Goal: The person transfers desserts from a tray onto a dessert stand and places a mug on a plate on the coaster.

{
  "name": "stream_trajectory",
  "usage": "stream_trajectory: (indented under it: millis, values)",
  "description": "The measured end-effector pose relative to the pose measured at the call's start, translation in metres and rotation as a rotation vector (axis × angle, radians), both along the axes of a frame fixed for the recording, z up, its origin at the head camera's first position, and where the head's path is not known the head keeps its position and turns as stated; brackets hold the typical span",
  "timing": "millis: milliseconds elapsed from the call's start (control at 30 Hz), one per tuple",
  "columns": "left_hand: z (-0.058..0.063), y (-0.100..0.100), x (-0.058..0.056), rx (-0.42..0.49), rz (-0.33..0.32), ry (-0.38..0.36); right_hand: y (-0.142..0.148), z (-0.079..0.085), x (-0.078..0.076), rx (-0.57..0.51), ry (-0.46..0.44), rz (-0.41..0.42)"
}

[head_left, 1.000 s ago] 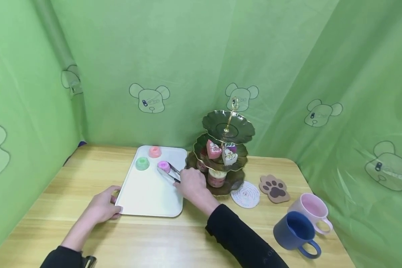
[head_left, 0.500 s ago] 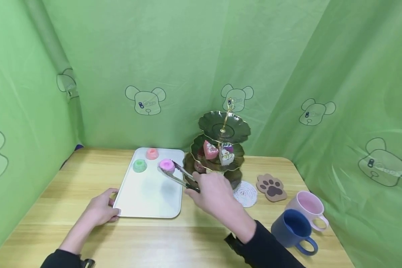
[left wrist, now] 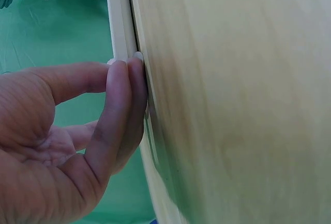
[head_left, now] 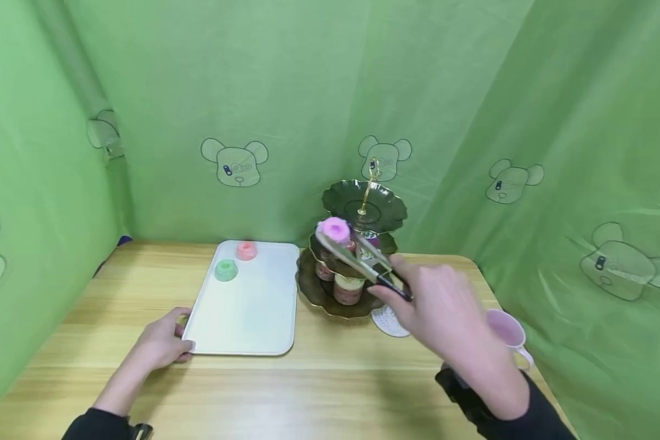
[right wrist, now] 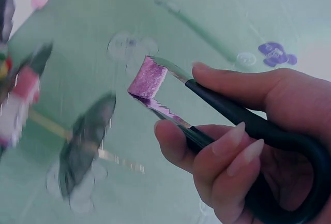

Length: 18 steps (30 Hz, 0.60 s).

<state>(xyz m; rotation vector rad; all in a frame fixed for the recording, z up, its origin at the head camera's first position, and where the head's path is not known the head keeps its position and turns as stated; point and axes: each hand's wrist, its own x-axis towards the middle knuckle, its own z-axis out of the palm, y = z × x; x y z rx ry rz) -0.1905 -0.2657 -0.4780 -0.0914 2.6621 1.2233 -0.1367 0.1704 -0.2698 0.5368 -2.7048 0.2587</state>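
Note:
My right hand (head_left: 445, 308) grips a pair of black-handled metal tongs (right wrist: 222, 102). Between the tips is a small purple ring-shaped cake (head_left: 335, 228), held up in front of the middle tier of a dark green tiered cake stand (head_left: 393, 208). A white tray (head_left: 242, 324) lies left of the stand, bearing a green ring-shaped cake (head_left: 226, 270) and a pink one (head_left: 246, 250). At the tray's front left corner, my left hand (head_left: 159, 342) pinches its edge between thumb and fingers, as the left wrist view shows.
Cake slices sit on the stand's middle tier, partly covered by the tongs, and dessert cups (head_left: 348, 290) on the bottom one. A round woven coaster (head_left: 389, 321) and a pink mug (head_left: 506, 327) are partly behind my right arm. Green curtains (head_left: 297, 91) enclose the table.
My right hand has lifted the purple cake off the tray with the tongs and carried it rightward to the stand. The left hand has stayed at the tray's corner.

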Motion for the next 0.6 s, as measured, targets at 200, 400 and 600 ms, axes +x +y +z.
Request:
stream_trajectory:
  millis: [200,400,600]
  values:
    - [-0.001,-0.003,0.0,-0.008,-0.012,-0.002,0.032,0.013,-0.006,0.031,-0.022,-0.083]
    - [0.002,-0.003,0.002,-0.023,-0.012,0.009,0.054,0.014,-0.024,0.06,-0.019,-0.128]
    - [0.002,0.0,0.002,-0.004,-0.001,0.008,0.061,0.018,-0.055,0.102,-0.042,-0.152]
